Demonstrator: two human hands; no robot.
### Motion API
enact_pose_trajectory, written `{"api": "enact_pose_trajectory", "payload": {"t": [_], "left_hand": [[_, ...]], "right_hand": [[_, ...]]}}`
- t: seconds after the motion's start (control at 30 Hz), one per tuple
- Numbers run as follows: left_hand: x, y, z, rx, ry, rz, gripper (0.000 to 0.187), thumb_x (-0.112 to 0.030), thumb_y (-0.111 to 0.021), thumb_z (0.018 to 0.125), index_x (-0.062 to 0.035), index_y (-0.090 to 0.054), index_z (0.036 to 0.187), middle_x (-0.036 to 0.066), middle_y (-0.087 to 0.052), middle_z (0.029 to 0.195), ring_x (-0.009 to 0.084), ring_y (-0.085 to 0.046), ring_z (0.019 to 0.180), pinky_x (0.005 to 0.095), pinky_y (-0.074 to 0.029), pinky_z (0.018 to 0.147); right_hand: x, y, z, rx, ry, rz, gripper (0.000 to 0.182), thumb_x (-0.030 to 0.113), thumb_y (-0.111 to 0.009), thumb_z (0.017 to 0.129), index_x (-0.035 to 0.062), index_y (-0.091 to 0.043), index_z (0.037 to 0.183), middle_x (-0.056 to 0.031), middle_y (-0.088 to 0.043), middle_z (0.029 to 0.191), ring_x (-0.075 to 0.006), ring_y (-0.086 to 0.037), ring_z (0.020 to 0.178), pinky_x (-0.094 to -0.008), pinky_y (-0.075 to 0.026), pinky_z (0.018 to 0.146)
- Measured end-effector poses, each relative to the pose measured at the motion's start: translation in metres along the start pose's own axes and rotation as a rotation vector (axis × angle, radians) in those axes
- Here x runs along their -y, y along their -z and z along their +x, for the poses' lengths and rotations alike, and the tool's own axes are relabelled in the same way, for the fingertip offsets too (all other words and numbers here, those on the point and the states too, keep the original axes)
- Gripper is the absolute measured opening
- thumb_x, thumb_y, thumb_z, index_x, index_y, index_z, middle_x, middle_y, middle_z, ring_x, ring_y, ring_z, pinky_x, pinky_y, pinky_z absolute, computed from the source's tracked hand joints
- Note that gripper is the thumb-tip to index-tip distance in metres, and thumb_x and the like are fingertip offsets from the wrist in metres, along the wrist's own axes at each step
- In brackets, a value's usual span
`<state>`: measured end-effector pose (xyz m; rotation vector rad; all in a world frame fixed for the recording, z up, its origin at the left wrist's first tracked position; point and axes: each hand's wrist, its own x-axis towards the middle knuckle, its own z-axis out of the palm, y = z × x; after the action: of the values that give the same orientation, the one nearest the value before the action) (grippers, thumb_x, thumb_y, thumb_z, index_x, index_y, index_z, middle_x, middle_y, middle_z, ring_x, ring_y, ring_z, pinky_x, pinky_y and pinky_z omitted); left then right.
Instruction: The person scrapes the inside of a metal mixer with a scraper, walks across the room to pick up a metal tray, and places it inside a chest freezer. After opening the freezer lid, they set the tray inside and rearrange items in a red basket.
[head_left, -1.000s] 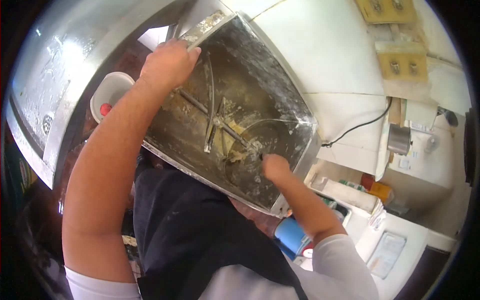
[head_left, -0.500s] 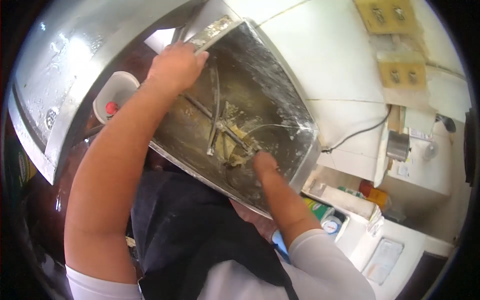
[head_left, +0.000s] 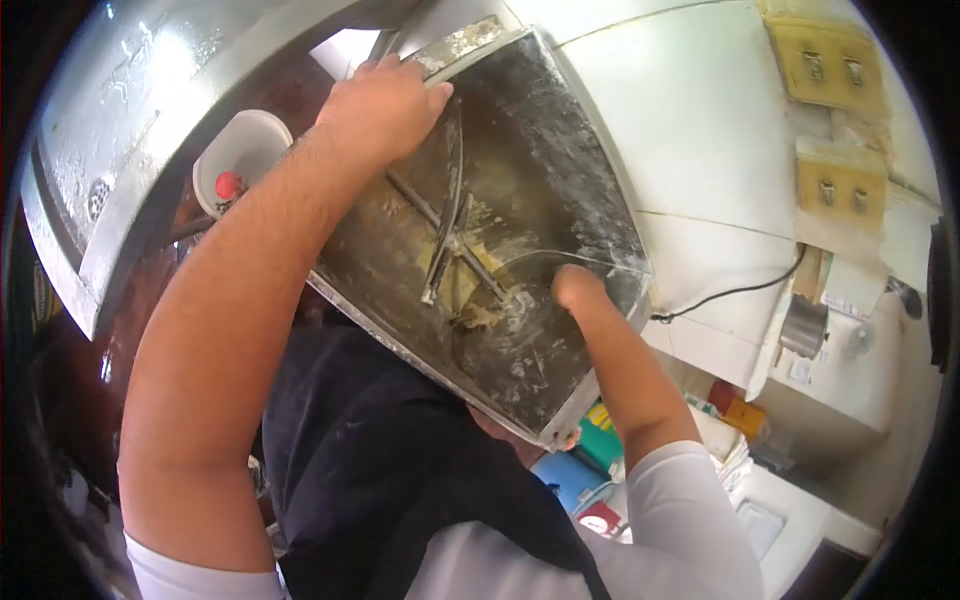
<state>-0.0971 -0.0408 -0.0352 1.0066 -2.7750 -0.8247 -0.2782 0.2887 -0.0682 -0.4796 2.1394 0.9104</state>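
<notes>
A large metal mixing trough (head_left: 600, 180) is tilted before me, its walls smeared with whitish residue. Inside it, a shaft with crossed mixing bars (head_left: 452, 240) is caked with pale dough-like residue (head_left: 480, 318). My left hand (head_left: 385, 108) is closed over the upper rim of the trough, beside a crusted edge strip. Deep in the trough, by its right-hand wall, is my right hand (head_left: 580, 288), its fingers curled into a fist. What those fingers hold, if anything, is hidden. A thin pale curved line (head_left: 540, 254) runs from the bars toward that wall.
A white bucket (head_left: 240, 150) with a red item stands left, below a wet steel counter (head_left: 150, 130). White tiled wall (head_left: 680, 130) bounds the right, with yellowed switch plates (head_left: 825, 65) and a black cable (head_left: 735, 292). A metal pot (head_left: 803, 327) and a blue container (head_left: 570, 478) are lower right.
My right hand has moved away from the end of the mixing bars toward the trough's right wall. My left hand keeps its grip on the rim while the view shifts slightly.
</notes>
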Motion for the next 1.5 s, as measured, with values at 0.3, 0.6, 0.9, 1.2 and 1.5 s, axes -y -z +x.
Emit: {"api": "enact_pose_trajectory", "payload": {"t": [0.3, 0.6, 0.9, 1.2, 1.5], "left_hand": [[-0.002, 0.001, 0.000, -0.010, -0.021, -0.005, 0.049, -0.043, -0.044, 0.099, -0.0019, -0.058, 0.122, 0.019, -0.058, 0.123, 0.0355, -0.055, 0.118, 0.0488, -0.045, 0.099], [-0.006, 0.004, -0.001, -0.005, 0.012, 0.020, 0.046, -0.039, -0.047, 0.099, -0.0019, -0.056, 0.125, 0.021, -0.057, 0.126, 0.0372, -0.054, 0.120, 0.0480, -0.044, 0.101], [-0.005, 0.005, -0.001, -0.006, 0.014, 0.003, 0.047, -0.039, -0.045, 0.100, -0.0017, -0.057, 0.125, 0.018, -0.057, 0.127, 0.0360, -0.053, 0.120, 0.0477, -0.043, 0.102], [-0.006, 0.008, -0.002, 0.004, 0.000, -0.048, 0.051, -0.041, -0.046, 0.099, -0.0005, -0.055, 0.129, 0.023, -0.053, 0.135, 0.0374, -0.048, 0.128, 0.0444, -0.038, 0.108], [-0.002, 0.003, -0.001, 0.000, 0.012, -0.100, 0.052, -0.041, -0.047, 0.099, 0.0017, -0.056, 0.127, 0.024, -0.055, 0.132, 0.0378, -0.050, 0.125, 0.0441, -0.039, 0.106]], "right_hand": [[0.006, -0.010, 0.006, 0.245, -0.034, -0.163, 0.040, 0.025, -0.047, 0.096, 0.0091, -0.060, 0.130, -0.0153, -0.057, 0.135, -0.0320, -0.057, 0.123, -0.0437, -0.047, 0.099], [-0.011, -0.057, 0.025, 0.034, 0.125, -0.154, 0.037, 0.020, -0.049, 0.093, 0.0126, -0.065, 0.125, -0.0177, -0.060, 0.129, -0.0333, -0.059, 0.119, -0.0443, -0.048, 0.097], [-0.006, -0.034, 0.019, 0.049, 0.202, -0.245, 0.035, 0.024, -0.050, 0.089, 0.0064, -0.069, 0.113, -0.0183, -0.066, 0.117, -0.0339, -0.064, 0.109, -0.0448, -0.051, 0.091], [0.005, 0.056, 0.013, -0.056, 0.338, -0.323, 0.027, 0.008, -0.065, 0.075, 0.0036, -0.074, 0.100, -0.0177, -0.071, 0.108, -0.0342, -0.067, 0.105, -0.0468, -0.053, 0.084], [0.040, 0.018, 0.016, 0.049, 0.431, -0.670, 0.025, 0.013, -0.058, 0.088, 0.0117, -0.074, 0.108, -0.0085, -0.070, 0.115, -0.0278, -0.066, 0.108, -0.0399, -0.054, 0.079]]}}
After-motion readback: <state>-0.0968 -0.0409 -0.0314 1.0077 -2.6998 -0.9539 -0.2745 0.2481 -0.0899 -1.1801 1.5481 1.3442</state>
